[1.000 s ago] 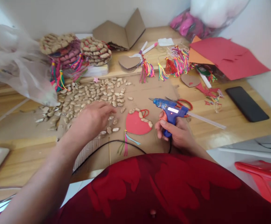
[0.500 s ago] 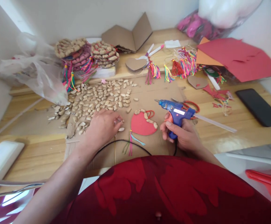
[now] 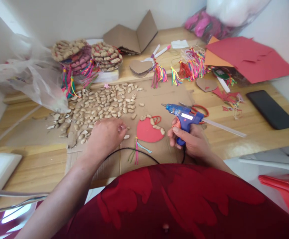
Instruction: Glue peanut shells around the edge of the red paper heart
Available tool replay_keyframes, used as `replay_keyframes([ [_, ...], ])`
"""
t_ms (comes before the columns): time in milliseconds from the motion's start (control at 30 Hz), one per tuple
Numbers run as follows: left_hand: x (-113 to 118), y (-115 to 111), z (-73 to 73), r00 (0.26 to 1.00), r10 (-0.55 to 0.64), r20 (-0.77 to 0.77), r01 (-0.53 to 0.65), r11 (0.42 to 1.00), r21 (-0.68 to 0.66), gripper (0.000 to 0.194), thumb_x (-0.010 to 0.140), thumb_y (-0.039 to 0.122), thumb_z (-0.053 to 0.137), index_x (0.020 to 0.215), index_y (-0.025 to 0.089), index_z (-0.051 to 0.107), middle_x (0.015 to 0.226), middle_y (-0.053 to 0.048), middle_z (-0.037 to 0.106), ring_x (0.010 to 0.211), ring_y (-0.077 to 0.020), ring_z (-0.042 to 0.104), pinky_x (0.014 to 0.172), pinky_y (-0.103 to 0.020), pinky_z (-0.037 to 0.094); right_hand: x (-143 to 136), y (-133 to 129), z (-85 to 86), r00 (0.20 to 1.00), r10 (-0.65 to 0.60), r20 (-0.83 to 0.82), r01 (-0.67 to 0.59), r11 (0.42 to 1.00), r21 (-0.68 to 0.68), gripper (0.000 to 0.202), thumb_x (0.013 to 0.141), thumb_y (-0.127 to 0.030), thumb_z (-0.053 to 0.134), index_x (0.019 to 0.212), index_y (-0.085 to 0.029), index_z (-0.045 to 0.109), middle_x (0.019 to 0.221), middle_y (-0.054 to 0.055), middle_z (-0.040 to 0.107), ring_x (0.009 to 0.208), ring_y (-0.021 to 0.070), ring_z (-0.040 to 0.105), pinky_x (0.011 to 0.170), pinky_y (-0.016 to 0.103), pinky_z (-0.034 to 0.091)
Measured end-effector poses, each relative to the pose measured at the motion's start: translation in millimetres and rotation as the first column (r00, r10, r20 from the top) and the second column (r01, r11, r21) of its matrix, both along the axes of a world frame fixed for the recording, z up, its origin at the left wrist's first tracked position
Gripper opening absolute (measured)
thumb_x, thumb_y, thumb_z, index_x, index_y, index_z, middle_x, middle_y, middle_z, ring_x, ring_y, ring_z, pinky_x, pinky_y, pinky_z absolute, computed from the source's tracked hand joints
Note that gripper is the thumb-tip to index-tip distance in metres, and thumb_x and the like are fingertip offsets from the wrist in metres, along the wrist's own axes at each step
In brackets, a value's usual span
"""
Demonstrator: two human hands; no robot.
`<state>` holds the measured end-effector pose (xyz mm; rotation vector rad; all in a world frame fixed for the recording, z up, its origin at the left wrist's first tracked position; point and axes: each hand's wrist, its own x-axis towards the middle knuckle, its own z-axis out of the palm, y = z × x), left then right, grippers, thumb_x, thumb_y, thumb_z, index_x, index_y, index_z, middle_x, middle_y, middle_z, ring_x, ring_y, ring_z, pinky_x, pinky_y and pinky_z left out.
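Note:
My right hand (image 3: 188, 136) is wrapped round a blue hot glue gun (image 3: 184, 121), a finger at its orange trigger. The nozzle points left and a clear glue stick (image 3: 224, 127) sticks out of the back. My left hand (image 3: 107, 135) is closed in a pinch over the peanuts' edge, with the small pale tip of what looks like a peanut (image 3: 128, 128) at the fingertips. Between the hands lies a red heart (image 3: 148, 131) with several peanuts along its upper edge, a red loop on top and a colored tassel (image 3: 136, 151) at its lower left. A loose shell piece (image 3: 126, 136) sits beside my left hand.
Many peanuts (image 3: 102, 103) are spread on the cardboard sheet (image 3: 154, 96). Scissors (image 3: 200, 108) lie behind the glue gun, whose black cord (image 3: 132, 148) crosses the front. Peanut-covered pieces (image 3: 107, 56), tassels (image 3: 194, 64), red sheets (image 3: 251, 58) and a phone (image 3: 271, 109) stand around.
The whole view has shifted slightly, so everything sits a little further left and up. Both hands keep nearly the same pose, and the glue gun stays in my right hand.

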<state>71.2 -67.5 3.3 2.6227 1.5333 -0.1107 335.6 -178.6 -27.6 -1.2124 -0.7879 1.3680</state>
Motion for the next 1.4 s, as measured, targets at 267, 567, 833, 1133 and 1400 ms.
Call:
replay_keyframes([
  [267, 6.8, 3.2, 3.3, 0.996, 0.092, -0.009, -0.093, 0.994, -0.058, 0.022, 0.091, 0.034, 0.062, 0.091, 0.023, 0.081, 0.092, -0.013, 0.082, 0.086, -0.037, 0.077, 0.074, -0.044, 0.058, -0.5, -1.7, 0.3, 0.999, -0.018, -0.032, 0.019, 0.999, 0.035, 0.029, 0.089, -0.039, 0.078, 0.103, -0.025, 0.058, 0.076, -0.003, 0.072, 0.055, 0.013, 0.066, 0.042, 0.021, 0.039],
  [567, 19.4, 3.5, 12.5, 0.975, 0.162, -0.153, -0.178, 0.979, -0.099, 0.03, 0.091, 0.037, 0.058, 0.098, 0.022, 0.083, 0.099, -0.017, 0.083, 0.094, -0.0429, 0.076, 0.078, -0.048, 0.057, 3.4, -2.9, -9.2, 0.999, 0.026, -0.041, -0.023, 0.997, 0.071, 0.027, 0.092, -0.04, 0.075, 0.105, -0.025, 0.058, 0.077, -0.003, 0.072, 0.057, 0.0126, 0.067, 0.042, 0.02, 0.039],
  [833, 23.6, 2.3, 20.4, 0.966, 0.231, -0.116, -0.247, 0.956, -0.159, 0.028, 0.087, 0.037, 0.061, 0.097, 0.021, 0.081, 0.1, -0.016, 0.082, 0.1, -0.0416, 0.075, 0.079, -0.044, 0.052, 3.2, -3.9, -7.7, 0.999, 0.018, -0.041, -0.015, 0.998, 0.065, 0.028, 0.091, -0.041, 0.075, 0.105, -0.025, 0.057, 0.076, -0.003, 0.071, 0.057, 0.0122, 0.066, 0.042, 0.02, 0.038],
  [1133, 0.6, -9.0, 29.3, 0.503, 0.63, 0.591, 0.06, 0.657, -0.751, 0.032, 0.062, 0.041, 0.091, 0.075, 0.017, 0.074, 0.065, -0.002, 0.068, 0.056, -0.0114, 0.054, 0.054, -0.022, 0.041, -4.3, -3.6, 12.5, 0.987, 0.021, 0.16, -0.028, 0.999, 0.044, 0.028, 0.093, -0.044, 0.072, 0.105, -0.024, 0.056, 0.073, -0.003, 0.07, 0.056, 0.013, 0.062, 0.049, 0.026, 0.043],
  [1400, 1.2, -28.4, -2.8, 0.285, 0.816, 0.504, 0.552, 0.29, -0.782, 0.036, 0.072, 0.044, 0.094, 0.075, 0.013, 0.076, 0.067, -0.002, 0.065, 0.062, -0.0092, 0.058, 0.06, -0.018, 0.051, -36.8, 19.7, 58.1, 0.909, 0.177, 0.376, -0.255, 0.952, 0.167, 0.011, 0.092, -0.033, 0.07, 0.098, -0.024, 0.066, 0.097, 0.001, 0.073, 0.08, 0.0155, 0.067, 0.08, 0.034, 0.056],
])
